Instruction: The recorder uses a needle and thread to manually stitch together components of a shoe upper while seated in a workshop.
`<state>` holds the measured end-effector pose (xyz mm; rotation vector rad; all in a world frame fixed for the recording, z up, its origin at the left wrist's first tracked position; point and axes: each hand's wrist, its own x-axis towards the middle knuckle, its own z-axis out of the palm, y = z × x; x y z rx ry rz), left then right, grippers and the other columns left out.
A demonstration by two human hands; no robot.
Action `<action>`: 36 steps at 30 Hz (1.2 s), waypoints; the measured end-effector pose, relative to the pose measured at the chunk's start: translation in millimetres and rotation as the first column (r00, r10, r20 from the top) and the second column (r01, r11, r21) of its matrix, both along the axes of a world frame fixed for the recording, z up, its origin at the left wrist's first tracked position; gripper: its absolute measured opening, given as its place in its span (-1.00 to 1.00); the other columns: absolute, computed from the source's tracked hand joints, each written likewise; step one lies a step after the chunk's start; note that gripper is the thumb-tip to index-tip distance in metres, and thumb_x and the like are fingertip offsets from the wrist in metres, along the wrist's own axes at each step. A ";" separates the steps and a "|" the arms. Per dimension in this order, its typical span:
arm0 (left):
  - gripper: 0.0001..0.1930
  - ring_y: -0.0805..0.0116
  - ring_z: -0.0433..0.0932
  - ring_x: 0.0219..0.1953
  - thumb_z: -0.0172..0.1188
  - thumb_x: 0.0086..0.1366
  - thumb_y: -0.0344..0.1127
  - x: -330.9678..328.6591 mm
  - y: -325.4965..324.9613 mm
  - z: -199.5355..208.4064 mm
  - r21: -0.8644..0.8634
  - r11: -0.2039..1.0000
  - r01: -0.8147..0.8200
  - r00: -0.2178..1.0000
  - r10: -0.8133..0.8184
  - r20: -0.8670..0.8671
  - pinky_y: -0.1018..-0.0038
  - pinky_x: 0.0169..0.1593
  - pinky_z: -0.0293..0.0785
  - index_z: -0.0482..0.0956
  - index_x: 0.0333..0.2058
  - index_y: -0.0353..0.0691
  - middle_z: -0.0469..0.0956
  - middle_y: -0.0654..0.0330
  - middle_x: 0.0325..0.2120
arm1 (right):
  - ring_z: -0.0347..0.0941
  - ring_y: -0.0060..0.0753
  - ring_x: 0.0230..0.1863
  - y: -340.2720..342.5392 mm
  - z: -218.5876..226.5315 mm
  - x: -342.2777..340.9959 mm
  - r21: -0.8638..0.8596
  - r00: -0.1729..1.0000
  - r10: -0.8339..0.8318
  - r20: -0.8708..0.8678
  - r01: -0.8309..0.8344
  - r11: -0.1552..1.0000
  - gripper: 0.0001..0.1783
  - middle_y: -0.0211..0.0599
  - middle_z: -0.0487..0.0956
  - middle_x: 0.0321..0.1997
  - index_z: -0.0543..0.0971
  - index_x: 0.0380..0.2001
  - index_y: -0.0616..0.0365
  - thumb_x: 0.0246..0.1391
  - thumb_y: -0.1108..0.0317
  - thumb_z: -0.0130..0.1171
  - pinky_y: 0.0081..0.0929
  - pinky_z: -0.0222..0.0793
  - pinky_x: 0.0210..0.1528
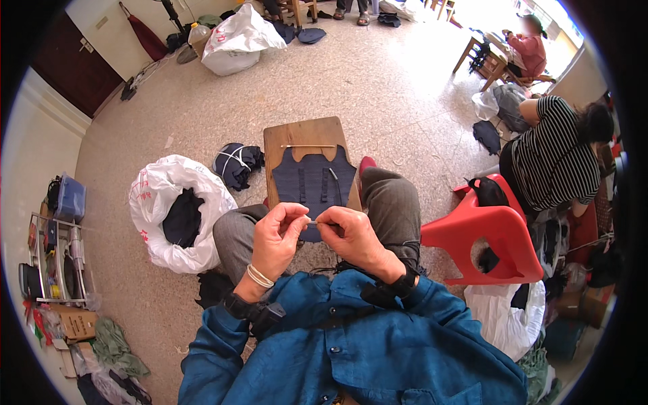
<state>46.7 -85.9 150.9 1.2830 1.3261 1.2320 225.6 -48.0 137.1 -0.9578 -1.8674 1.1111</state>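
Observation:
My left hand point(277, 236) and my right hand point(356, 237) meet above my lap, thumb and forefinger of each pinched together. Between the fingertips shows a small slim grey-white piece point(312, 222), too small to name. Below and beyond them, a dark navy cut cloth piece point(314, 177) lies flat on a wooden board point(331, 128) between my knees. Across the cloth's far end rests a thin light-coloured stick point(308, 146). A slim dark tool with a pale end point(334, 177) lies on its right half; its kind is unclear.
Left of my knee stands an open white sack point(152, 216) with dark cloth inside, near a tied dark bundle point(236, 165). On the right are a red plastic stool point(466, 236), a person in a striped top point(557, 158) and a white bag point(496, 314). Another sack point(236, 40) stands far off.

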 end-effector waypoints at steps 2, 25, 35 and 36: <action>-0.88 0.57 0.58 -0.32 0.20 0.32 -0.50 -0.3 0.4 -0.5 0.000 1.000 -0.014 1.000 0.014 -0.022 0.64 -0.19 0.53 0.54 -0.17 -0.34 0.60 0.27 -0.35 | 0.55 -0.28 -0.46 0.2 0.0 -0.6 0.008 0.999 -0.012 -0.030 0.012 1.000 -0.92 -0.15 0.57 -0.45 0.58 -0.36 0.26 0.04 0.50 0.22 -0.42 0.42 -0.42; -0.87 0.56 0.58 -0.29 0.18 0.33 -0.53 -2.8 2.2 -1.6 0.046 0.998 0.030 0.999 -0.031 0.014 0.63 -0.19 0.55 0.53 -0.16 -0.31 0.60 0.26 -0.34 | 0.45 -0.63 -0.53 2.4 4.5 3.9 -0.116 0.997 0.004 -0.081 -0.013 0.993 -0.90 -0.27 0.55 -0.57 0.60 -0.37 0.31 0.09 0.47 0.19 -0.56 0.36 -0.47; -0.87 0.57 0.59 -0.29 0.19 0.31 -0.55 -5.3 2.7 -1.0 0.194 0.978 0.082 0.983 -0.047 -0.179 0.64 -0.19 0.55 0.54 -0.17 -0.31 0.62 0.25 -0.34 | 0.30 -0.78 -0.49 2.4 -4.3 2.2 -0.273 0.983 0.037 -0.179 -0.086 0.958 -0.86 -0.50 0.49 -0.56 0.59 -0.34 0.30 0.18 0.42 0.16 -0.64 0.25 -0.50; -0.87 0.57 0.59 -0.29 0.19 0.31 -0.55 -6.0 3.0 -1.0 0.187 0.979 0.080 0.982 -0.046 -0.184 0.64 -0.19 0.55 0.54 -0.17 -0.31 0.62 0.25 -0.34 | 0.32 -0.73 -0.48 2.8 -4.4 2.8 -0.299 0.986 0.059 -0.156 -0.104 0.949 -0.83 -0.44 0.50 -0.56 0.59 -0.34 0.32 0.19 0.39 0.15 -0.60 0.29 -0.47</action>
